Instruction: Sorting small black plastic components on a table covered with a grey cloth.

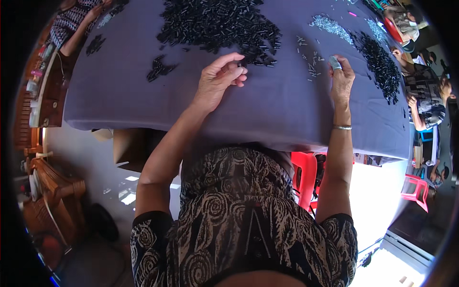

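Observation:
My left hand [217,80] is over the near edge of a large pile of short black tube-like pieces [210,24]. Its fingers are curled and the thumb comes close to the index finger; dark bits show around the fingertips, but I cannot make out what they hold. My right hand [343,79], a bangle on its wrist, is closed around a small silvery-grey bundle [334,62], its exact kind unclear. Left of this hand lie scattered clear pieces [313,64]. To its right is another black heap [380,64].
A grey-purple cloth [267,107] covers the table. A small black cluster [159,68] lies to the left, and a clear heap [331,26] at the back right. Other people sit along both sides. Red plastic chairs [304,172] and carved wooden furniture [60,189] stand below.

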Motion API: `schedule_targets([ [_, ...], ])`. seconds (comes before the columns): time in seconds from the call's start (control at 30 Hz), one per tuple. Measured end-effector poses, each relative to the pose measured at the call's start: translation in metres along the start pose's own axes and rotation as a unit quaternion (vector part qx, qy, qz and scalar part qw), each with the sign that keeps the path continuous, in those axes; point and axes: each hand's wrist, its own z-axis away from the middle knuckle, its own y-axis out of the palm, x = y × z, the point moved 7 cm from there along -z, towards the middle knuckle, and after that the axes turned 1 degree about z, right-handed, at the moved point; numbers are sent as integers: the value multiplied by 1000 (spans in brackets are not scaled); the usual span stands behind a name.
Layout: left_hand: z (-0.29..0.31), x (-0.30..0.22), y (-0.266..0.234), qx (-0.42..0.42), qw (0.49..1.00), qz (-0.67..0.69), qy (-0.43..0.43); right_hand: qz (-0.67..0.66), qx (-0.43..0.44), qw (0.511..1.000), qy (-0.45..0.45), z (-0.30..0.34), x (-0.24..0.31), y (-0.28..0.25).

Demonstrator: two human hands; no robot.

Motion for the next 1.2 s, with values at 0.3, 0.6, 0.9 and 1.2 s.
schedule_targets([
  [0.3,1,4,1,-2,999,22,-46,14,-14,1000,-7,2,-5,-15],
  [0.6,9,5,-9,-34,997,-55,-35,236,-180,954,-46,-17,-24,-91],
  [0.9,9,2,-1,14,994,-95,-47,426,-28,904,-31,-7,-5,-51],
  [1.2,9,-6,1,3,983,-175,-54,435,21,896,-82,-7,-14,-39],
])
